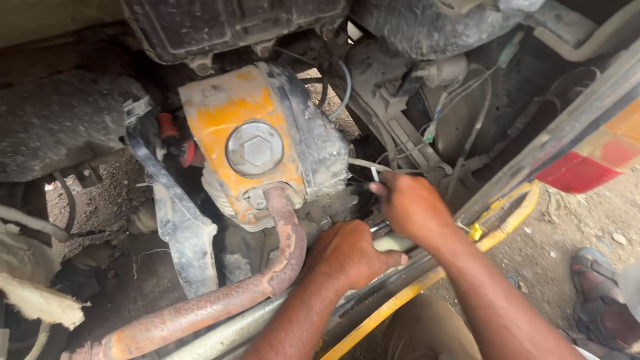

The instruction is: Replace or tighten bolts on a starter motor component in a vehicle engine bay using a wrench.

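Note:
A dusty engine with an orange-painted head cover [235, 127] and a round silver cap with a hex centre [254, 148] fills the middle of the view. A rusty exhaust pipe [283, 235] curves down from it toward the lower left. My left hand [349, 253] is closed on a metal tool [381, 229] just right of the pipe. My right hand [411, 204] pinches a thin light-coloured wire or rod [371, 164] beside the engine's right side. The tool's tip is hidden between my hands.
A yellow frame bar [497, 227] runs diagonally under my right arm. A black bracket [172, 207] hangs left of the engine. Cables [467, 133] hang at the back right. A red and orange panel [600, 157] is at the right. Another person's sandalled foot [600, 303] rests on the dirt.

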